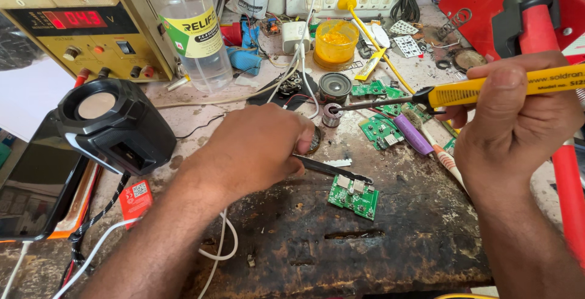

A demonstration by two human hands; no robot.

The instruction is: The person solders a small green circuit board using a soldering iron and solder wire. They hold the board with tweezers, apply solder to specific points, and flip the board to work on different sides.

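At the left grip: left hand (256,150) pinches dark tweezers (332,169), fingers pressed together on the handle, tips reaching out to the upper edge of a small green circuit board (354,196).
At the right grip: right hand (512,122) is closed round the yellow handle of a soldering iron (487,91), thumb on top, held level above the bench.
Iron tip: it points away from the board, toward a small solder spool (331,115) up and left of the left hand's knuckles; whether it touches the spool I cannot tell.
Board: lies flat on the scorched wooden work block (365,244), just beyond the tweezer tips, well below the iron.
Progress, as I judge it: board steadied and iron in hand, tip seemingly at the solder; no joint is being worked on the board yet, so the soldering itself looks left to do.
Beyond the right grip: more green boards (379,130) and a purple cylindrical cell (413,134) lie between iron and board.
Beyond the left grip: a black speaker housing (116,125), a clear plastic bottle (192,28) and a yellow bench power supply (79,25).
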